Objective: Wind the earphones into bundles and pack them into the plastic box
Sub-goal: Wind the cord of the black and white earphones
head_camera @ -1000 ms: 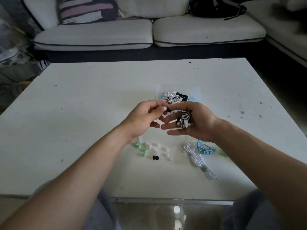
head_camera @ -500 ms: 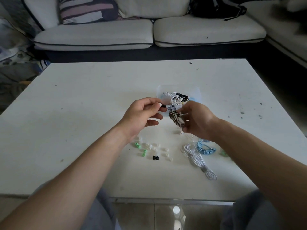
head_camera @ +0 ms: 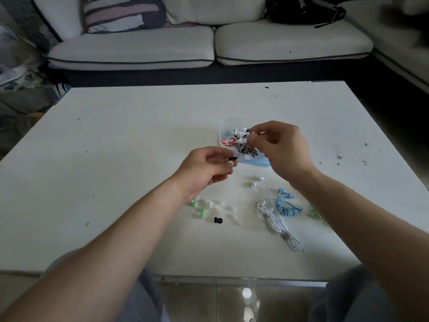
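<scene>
My right hand (head_camera: 282,148) pinches a black-and-white striped earphone bundle (head_camera: 246,148) right over the clear plastic box (head_camera: 221,133) on the white table (head_camera: 116,159). Inside the box lie wound bundles, among them a red-and-white one (head_camera: 228,142) and a white one (head_camera: 236,130). My left hand (head_camera: 205,169) is lower and to the left, its thumb and fingers pinching a small black plug end (head_camera: 233,158). Near me on the table lie loose white earphones (head_camera: 276,219) and a coiled blue pair (head_camera: 287,206).
Several loose ear tips, white and green (head_camera: 214,206), plus a black one (head_camera: 218,220), are scattered under my left wrist. Something green (head_camera: 314,213) peeks from behind my right forearm. A sofa (head_camera: 209,43) stands beyond the table's far edge.
My right hand carried the striped bundle away from me to the box. My left hand dropped slightly toward me, so the hands have moved apart.
</scene>
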### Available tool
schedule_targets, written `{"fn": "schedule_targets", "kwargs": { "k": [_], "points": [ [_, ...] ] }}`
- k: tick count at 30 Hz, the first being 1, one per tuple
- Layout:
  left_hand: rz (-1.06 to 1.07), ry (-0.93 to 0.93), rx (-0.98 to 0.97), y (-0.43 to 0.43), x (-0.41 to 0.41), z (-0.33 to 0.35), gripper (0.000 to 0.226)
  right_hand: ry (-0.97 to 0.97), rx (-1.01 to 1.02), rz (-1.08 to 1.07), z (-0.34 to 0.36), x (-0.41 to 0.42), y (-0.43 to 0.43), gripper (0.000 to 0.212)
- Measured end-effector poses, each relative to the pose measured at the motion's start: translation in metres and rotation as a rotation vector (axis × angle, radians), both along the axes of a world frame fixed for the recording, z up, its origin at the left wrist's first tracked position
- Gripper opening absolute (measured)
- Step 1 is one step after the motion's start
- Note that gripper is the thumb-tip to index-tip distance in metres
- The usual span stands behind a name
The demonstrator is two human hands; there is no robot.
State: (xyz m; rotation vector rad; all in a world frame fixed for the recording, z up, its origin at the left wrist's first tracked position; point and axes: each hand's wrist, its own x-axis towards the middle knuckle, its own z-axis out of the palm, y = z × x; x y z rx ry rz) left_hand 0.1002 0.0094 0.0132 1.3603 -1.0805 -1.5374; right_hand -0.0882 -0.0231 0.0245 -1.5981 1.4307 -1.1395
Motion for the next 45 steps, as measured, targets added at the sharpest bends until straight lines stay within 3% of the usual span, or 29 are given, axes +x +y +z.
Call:
{"fn": "schedule_targets", "kwargs": {
  "k": [4, 7, 9, 13, 19, 28, 34, 38, 42, 45],
  "points": [
    [-0.035, 0.012, 0.009, 0.003, -0.010, -0.007, 0.026, 0.151, -0.147, -0.020, -0.006, 0.005, 0.000, 0.016],
    [-0.135, -0.019, 0.007, 0.004, -0.010, -0.008, 0.021, -0.028, -0.041, 0.044, -0.008, 0.008, 0.001, 0.020],
    [-0.196, -0.226, -0.053, 0.002, -0.004, -0.009, 0.016, -0.192, 0.080, 0.099, -0.006, 0.008, 0.002, 0.022],
    [-0.275, -0.862, -0.223, -0.005, 0.014, -0.021, 0.017, -0.270, 0.170, 0.147, -0.007, 0.005, 0.001, 0.015],
    [-0.504, -1.154, -0.117, 0.000, 0.021, -0.034, 0.029, -0.335, 0.296, 0.198, -0.006, 0.003, 0.000, 0.004],
    [-0.557, -1.225, -0.076, 0.001, 0.020, -0.045, 0.028, -0.425, 0.456, 0.206, -0.004, 0.003, 0.001, 0.012],
    [-0.518, -1.211, -0.067, 0.001, 0.022, -0.045, 0.025, -0.445, 0.454, 0.219, -0.003, 0.002, 0.002, 0.007],
    [-0.395, -1.212, -0.166, -0.003, 0.025, -0.033, 0.027, -0.446, 0.468, 0.228, -0.003, 0.000, 0.001, 0.009],
    [-0.228, -1.091, -0.240, -0.007, 0.032, -0.021, 0.021, -0.450, 0.478, 0.273, -0.003, 0.000, 0.003, 0.006],
    [-0.136, -0.808, -0.217, -0.007, 0.032, -0.011, 0.020, -0.465, 0.495, 0.286, -0.003, 0.001, 0.004, 0.004]
  ]
}}
